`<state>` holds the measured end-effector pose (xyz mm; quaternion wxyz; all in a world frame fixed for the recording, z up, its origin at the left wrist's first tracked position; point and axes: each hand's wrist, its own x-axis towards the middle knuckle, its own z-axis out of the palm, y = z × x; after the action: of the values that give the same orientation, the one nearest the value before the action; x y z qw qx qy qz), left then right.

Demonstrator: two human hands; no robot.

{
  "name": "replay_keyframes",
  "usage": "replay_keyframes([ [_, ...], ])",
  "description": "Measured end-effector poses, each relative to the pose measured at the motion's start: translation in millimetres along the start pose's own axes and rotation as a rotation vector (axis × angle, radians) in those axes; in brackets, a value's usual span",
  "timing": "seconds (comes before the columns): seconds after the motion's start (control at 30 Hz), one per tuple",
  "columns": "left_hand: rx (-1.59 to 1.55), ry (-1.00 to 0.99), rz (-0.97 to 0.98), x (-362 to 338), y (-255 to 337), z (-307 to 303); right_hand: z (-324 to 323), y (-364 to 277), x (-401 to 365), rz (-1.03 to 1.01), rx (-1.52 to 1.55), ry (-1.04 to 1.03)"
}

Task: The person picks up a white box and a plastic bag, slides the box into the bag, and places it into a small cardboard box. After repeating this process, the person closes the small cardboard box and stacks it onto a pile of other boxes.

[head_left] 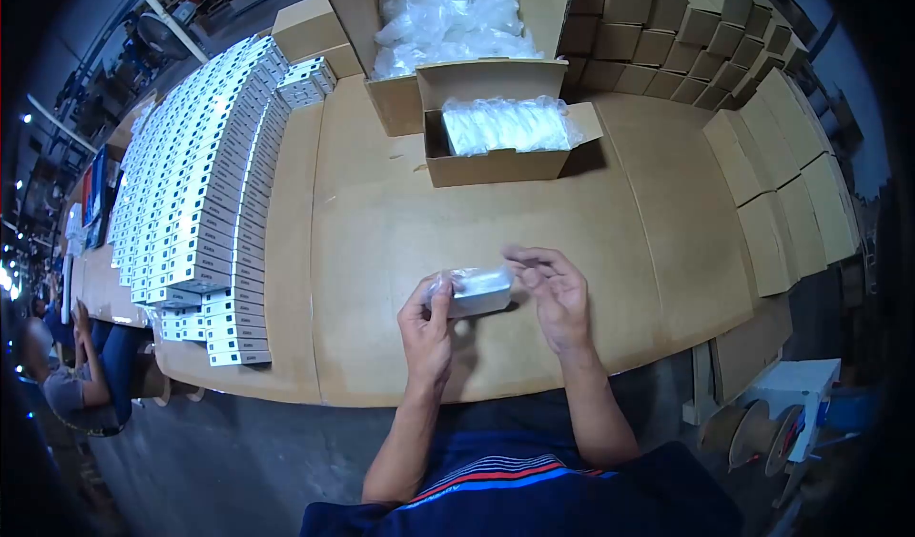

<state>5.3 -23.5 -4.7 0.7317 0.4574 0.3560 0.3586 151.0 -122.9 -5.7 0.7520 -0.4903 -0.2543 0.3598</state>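
Plastic-wrapped box [481, 293] sits in my left grip [429, 323], clenched on its left end over the worktop [381, 232]; its long axis runs sideways, free end pointing toward my right grip [560, 303], released, fingers loosely bent, just beside it.

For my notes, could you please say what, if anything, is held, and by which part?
The left hand holds a wrapped packet by its left end; the right hand is open near the other end.
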Motion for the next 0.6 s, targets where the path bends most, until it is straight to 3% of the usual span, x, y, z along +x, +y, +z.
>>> replay_keyframes([
  [0.07, -0.002, 0.015, 0.024, 2.2, 2.2, -0.7, -9.3, 5.8, 1.7, -0.230, -0.027, -0.100],
  [0.2, 0.016, -0.015, 0.069, 4.8, -4.1, -2.0, 5.7, -7.2, -3.3, -0.104, -0.233, -0.296],
  [0.23, -0.004, -0.013, 0.062, 4.0, -4.5, -0.9, 6.0, -8.3, -2.6, -0.119, -0.466, -0.294],
  [0.4, -0.094, 0.038, 0.024, 4.5, -2.3, -3.0, 5.1, 3.9, 3.9, -0.130, -0.429, -0.229],
  [0.6, -0.070, -0.043, 0.009, 7.8, 7.6, -7.3, 2.4, 1.1, 4.9, -0.092, -0.474, -0.251],
])
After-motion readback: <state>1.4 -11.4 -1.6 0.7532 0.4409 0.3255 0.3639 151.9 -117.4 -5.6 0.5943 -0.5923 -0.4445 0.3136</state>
